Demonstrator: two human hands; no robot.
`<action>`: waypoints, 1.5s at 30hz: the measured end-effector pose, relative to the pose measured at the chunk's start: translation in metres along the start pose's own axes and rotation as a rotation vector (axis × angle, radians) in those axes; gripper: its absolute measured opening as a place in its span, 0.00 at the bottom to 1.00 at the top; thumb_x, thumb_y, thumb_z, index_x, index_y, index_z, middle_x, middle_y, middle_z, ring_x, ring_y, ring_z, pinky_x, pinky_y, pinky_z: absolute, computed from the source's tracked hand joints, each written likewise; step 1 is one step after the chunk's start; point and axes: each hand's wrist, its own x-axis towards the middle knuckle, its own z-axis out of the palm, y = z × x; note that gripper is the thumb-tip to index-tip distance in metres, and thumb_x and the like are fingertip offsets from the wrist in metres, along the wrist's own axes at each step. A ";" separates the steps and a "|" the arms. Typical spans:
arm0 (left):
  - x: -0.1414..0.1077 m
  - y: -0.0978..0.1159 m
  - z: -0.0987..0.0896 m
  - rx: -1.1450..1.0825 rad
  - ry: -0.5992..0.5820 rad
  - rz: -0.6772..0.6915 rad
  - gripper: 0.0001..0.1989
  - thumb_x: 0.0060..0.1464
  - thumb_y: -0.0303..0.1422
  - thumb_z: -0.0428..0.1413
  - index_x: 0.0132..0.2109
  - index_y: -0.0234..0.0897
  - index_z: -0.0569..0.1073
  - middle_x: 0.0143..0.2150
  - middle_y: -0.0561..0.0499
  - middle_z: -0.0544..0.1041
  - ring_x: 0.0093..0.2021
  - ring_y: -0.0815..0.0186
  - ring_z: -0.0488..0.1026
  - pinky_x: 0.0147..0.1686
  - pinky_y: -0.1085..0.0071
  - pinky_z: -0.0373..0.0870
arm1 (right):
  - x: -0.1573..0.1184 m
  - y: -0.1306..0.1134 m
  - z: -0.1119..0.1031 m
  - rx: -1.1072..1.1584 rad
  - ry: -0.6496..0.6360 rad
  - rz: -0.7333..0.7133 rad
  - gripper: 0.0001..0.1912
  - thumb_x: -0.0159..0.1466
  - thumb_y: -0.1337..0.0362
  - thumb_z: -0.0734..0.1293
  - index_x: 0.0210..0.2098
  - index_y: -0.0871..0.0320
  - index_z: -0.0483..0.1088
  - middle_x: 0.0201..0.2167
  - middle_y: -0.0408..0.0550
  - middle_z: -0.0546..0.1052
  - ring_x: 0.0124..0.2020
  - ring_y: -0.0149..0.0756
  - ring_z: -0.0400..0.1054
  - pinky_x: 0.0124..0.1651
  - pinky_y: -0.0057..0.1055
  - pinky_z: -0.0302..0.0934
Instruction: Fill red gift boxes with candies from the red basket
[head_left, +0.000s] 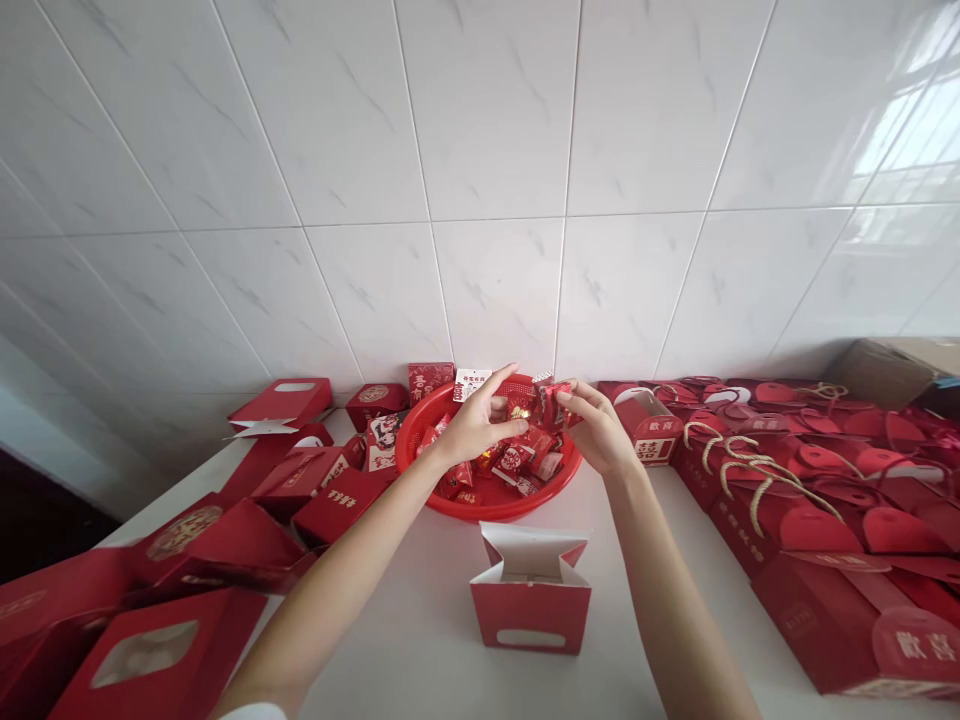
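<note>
A red plastic basket (420, 492) stands against the wall, holding several small candies in red wrappers (516, 462). Over its left side is my left hand (480, 420), thumb and forefinger spread apart, with no candy clearly gripped. My right hand (596, 425), above the basket's right rim, pinches a red-wrapped candy (553, 402) between thumb and fingers. In front of the basket, between my forearms, a red gift box (531, 612) stands upright with its top flaps open and white inside; an oval window shows on its near side.
Several red boxes (341, 505) lie in a loose pile on the left of the white table (420, 620). Rows of red boxes with rope handles (757, 475) fill the right side. A brown carton (892, 365) sits at the far right. White tiles (495, 290) rise behind.
</note>
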 end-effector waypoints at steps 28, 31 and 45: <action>-0.111 0.045 0.007 0.259 -0.184 -0.203 0.29 0.44 0.46 0.70 0.54 0.45 0.79 0.56 0.47 0.79 0.57 0.49 0.74 0.53 0.60 0.74 | -0.085 -0.067 0.037 -0.869 -0.547 -0.215 0.05 0.63 0.62 0.72 0.38 0.53 0.80 0.38 0.49 0.81 0.48 0.45 0.73 0.50 0.39 0.68; -0.111 0.042 0.008 0.214 -0.208 -0.210 0.29 0.44 0.45 0.70 0.55 0.46 0.79 0.60 0.47 0.77 0.61 0.48 0.72 0.54 0.59 0.74 | -0.085 -0.067 0.036 -0.890 -0.553 -0.209 0.04 0.64 0.62 0.71 0.38 0.53 0.80 0.39 0.48 0.81 0.48 0.44 0.73 0.50 0.39 0.68; -0.110 0.041 0.008 0.153 -0.244 -0.219 0.36 0.46 0.42 0.69 0.62 0.46 0.72 0.65 0.47 0.71 0.65 0.49 0.68 0.55 0.60 0.75 | -0.081 -0.058 0.040 -0.958 -0.637 -0.162 0.05 0.65 0.66 0.68 0.38 0.54 0.78 0.45 0.48 0.80 0.44 0.41 0.74 0.46 0.35 0.67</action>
